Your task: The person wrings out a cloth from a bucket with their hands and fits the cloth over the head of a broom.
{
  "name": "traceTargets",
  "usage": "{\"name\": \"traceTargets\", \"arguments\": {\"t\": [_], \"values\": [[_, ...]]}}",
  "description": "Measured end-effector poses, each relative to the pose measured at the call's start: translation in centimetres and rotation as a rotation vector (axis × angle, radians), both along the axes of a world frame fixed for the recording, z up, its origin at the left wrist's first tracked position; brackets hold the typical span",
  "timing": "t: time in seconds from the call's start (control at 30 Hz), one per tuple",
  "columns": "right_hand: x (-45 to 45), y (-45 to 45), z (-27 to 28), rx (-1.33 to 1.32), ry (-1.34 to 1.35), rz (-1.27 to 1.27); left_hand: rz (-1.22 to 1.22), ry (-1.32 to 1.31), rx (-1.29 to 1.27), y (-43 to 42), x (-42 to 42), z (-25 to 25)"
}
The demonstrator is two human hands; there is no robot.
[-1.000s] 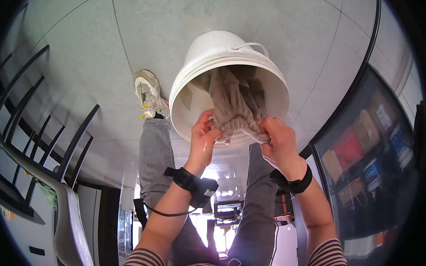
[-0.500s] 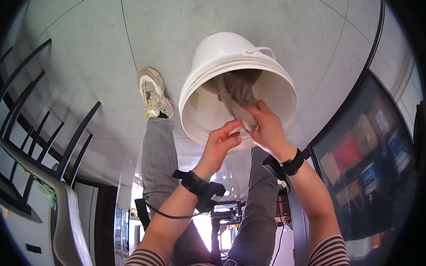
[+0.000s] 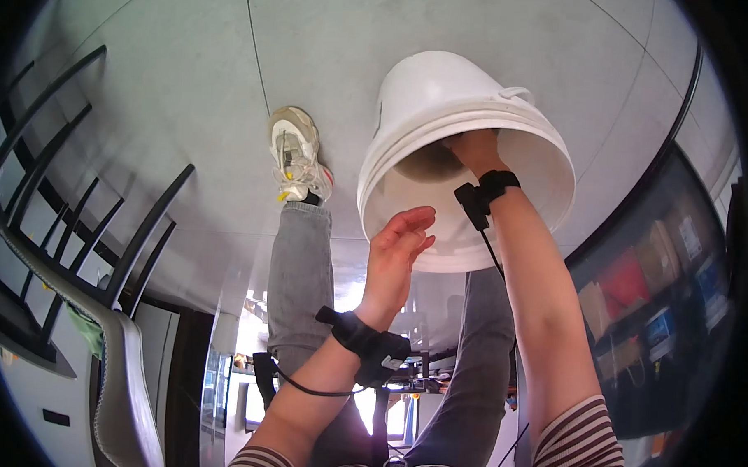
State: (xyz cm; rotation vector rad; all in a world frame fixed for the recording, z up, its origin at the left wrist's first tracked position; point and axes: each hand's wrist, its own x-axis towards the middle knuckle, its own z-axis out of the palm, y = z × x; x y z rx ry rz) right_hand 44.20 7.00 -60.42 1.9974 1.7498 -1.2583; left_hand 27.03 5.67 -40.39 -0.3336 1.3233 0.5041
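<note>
A white bucket stands on the floor in front of me, with murky brownish water showing inside. My right hand reaches deep into it near the far wall. Its fingers are hidden behind the rim, so what they hold cannot be seen. My left hand hovers in front of the bucket's near side, holding nothing, its fingers loosely stretched. The grey-brown cloth is out of sight.
My shoe is planted left of the bucket on the grey tiled floor. Chair legs stick out at the left. A dark glass-fronted cabinet stands at the right, with boxes behind the glass.
My right hand has gone from the bucket's mouth down inside, and the cloth has dropped from view. My left hand has moved off the cloth and opened. The view has shifted slightly left.
</note>
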Motion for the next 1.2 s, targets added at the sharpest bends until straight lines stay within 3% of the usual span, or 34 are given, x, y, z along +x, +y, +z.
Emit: {"name": "traceTargets", "arguments": {"t": [0.07, 0.1, 0.3, 0.37, 0.4, 0.47, 0.53, 0.6, 0.63, 0.7, 0.73, 0.8, 0.83, 0.93, 1.0, 1.07, 1.13, 1.17, 1.2], "values": [[0.1, 2.5, 5.4, -0.25, 0.046, -0.275, 0.029, -0.022, 0.006, -0.2, 0.6, 0.1], [0.9, 1.3, 6.4, 0.042, 0.178, -0.184, 0.028, -0.023, -0.034, -0.1, 0.8, 0.2], [2.2, 2.1, 21.9, -0.202, 0.624, -0.339, -0.028, -0.023, -0.14, -0.3, 2.2, -0.4], [2.5, 3.0, 25.9, -0.275, 0.743, -0.372, 0.209, -0.272, -0.135, 0.1, 2.1, -0.8], [2.7, 3.0, 27.2, -0.358, 0.862, -0.411, 0.206, -0.274, -0.136, 0.4, 2.2, -0.7], [3.5, 2.5, 28.4, -0.455, 0.939, -0.45, 0.336, -0.345, -0.157, 1.0, 2.3, -0.5], [4.5, 1.7, 28.8, -0.545, 1.013, -0.491, 0.287, -0.458, -0.197, 1.4, 2.3, -0.1], [5.0, -0.4, 27.8, -0.747, 0.815, -0.943, 0.226, -0.247, -0.265, 1.0, 2.3, -0.1], [4.4, -0.9, 27.1, -0.745, 0.821, -0.952, 0.216, -0.243, -0.267, 0.8, 2.2, -0.4], [2.4, -1.3, 25.4, -0.39, 0.935, -1.405, 0.341, -0.314, -0.256, 0.6, 1.9, -1.1], [1.9, -1.6, 24.8, -0.393, 0.941, -1.408, 0.338, -0.308, -0.256, 0.5, 2.1, -1.3], [1.1, -2.6, 23.8, -0.566, 0.9, -1.742, 0.343, -0.147, -0.217, 0.4, 2.5, -1.1], [0.8, -3.1, 23.0, -0.71, 1.006, -1.777, 0.339, -0.144, -0.221, 0.5, 2.5, -0.9], [-0.1, -3.2, 21.8, -0.793, 1.205, -1.678, 0.11, 0.024, -0.044, 0.7, 2.4, -0.4], [-0.9, -3.0, 21.1, -0.783, 1.194, -1.633, -0.299, 0.15, 0.101, 0.6, 2.3, -0.2], [-1.9, -2.9, 20.7, -0.766, 1.18, -1.588, -0.398, 0.197, 0.074, 0.8, 3.0, 0.3], [-2.6, -2.6, 20.5, -0.719, 1.133, -1.586, -1.007, 0.465, 0.472, 0.4, 3.5, 0.5], [-2.6, -2.8, 20.1, -0.717, 1.13, -1.587, -1.168, 0.446, 0.556, 0.2, 3.6, 0.8], [-2.8, -3.0, 19.7, -0.696, 1.105, -1.652, -1.167, 0.443, 0.555, 0.4, 3.7, 1.1]]}}
